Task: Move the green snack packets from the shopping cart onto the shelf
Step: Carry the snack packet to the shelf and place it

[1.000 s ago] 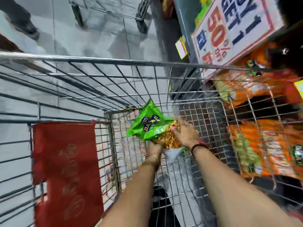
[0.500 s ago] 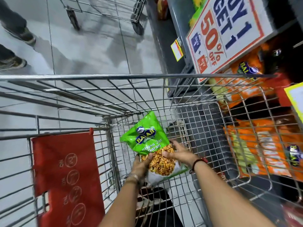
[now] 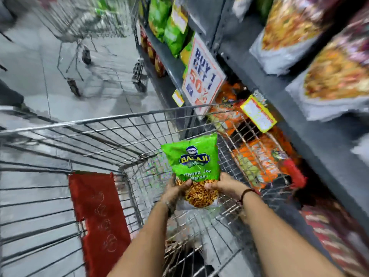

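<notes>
A green snack packet [image 3: 194,160] with a blue-and-yellow logo and a picture of fried snack stands upright above the wire shopping cart [image 3: 83,122]. My left hand [image 3: 175,189] grips its lower left edge. My right hand [image 3: 224,185] grips its lower right edge. The grey metal shelf [image 3: 303,108] runs along the right side, close to the cart. More green packets [image 3: 169,27] stand on that shelf farther down the aisle.
A red child-seat flap [image 3: 99,216] hangs in the cart at left. A "Buy 1 Get 1" sign [image 3: 201,74] and a yellow price tag [image 3: 258,113] stick out from the shelf. Orange packets [image 3: 257,162] fill the low shelf. A second cart [image 3: 83,27] stands ahead.
Both hands have lifted the green packet higher and turned it upright with its front facing me. My view has swung up and right, so the shelf levels now show.
</notes>
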Motion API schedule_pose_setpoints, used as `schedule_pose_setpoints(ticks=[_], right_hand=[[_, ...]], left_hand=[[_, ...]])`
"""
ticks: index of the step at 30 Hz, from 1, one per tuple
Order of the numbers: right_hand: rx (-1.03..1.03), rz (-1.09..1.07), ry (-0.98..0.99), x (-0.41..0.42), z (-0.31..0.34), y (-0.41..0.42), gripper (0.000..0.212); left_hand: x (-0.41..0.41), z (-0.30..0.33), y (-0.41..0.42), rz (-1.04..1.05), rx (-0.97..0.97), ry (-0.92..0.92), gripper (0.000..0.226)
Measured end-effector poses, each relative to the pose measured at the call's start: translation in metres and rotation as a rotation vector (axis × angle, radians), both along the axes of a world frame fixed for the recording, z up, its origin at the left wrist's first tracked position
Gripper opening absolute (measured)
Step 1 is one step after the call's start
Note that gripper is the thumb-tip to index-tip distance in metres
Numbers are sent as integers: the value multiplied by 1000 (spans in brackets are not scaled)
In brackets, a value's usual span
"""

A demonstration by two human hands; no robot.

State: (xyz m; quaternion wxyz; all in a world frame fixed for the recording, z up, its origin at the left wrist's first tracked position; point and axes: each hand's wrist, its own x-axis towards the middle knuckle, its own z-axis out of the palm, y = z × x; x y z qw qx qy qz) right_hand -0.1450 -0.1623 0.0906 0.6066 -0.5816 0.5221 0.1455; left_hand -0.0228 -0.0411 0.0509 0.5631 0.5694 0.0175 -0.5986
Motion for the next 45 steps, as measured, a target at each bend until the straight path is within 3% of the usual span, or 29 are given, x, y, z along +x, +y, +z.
schedule_pose_setpoints(ticks=[3,10,15,19,26,30,33,39,43,45], right_hand=[[-158,-37,-40,-18,44,3,42],[-486,-218,-437,-105,172,31,54],[-704,-462,-427,-235,218,76,55],[-792,-708,-419,-353,234,113,44],[-933,-1186,-469,-524,239,193,42],[-1089,-1435,-440,-587,230,207,39],[-1173,-1571,-334,-615,223,197,40],[-1233,-1672,-182,-645,210,160,37],[-1248,-1719,-144,-665,202,141,33],[-1219,-1722,-91,-673,193,139,36]], left_hand=[[-6,45,-13,-90,-73,-134,51],[-72,180,-26,-155,-446,-364,27],[-189,241,-17,-320,-591,-383,22],[-305,258,-10,-478,-711,-325,17],[-497,278,5,-806,-827,-259,30],[-577,282,5,-984,-801,-379,57],[-617,278,-9,-1062,-791,-501,60],[-667,266,-50,-1203,-737,-565,68],[-687,259,-64,-1227,-789,-633,59],[-689,254,-60,-1249,-803,-665,72]])
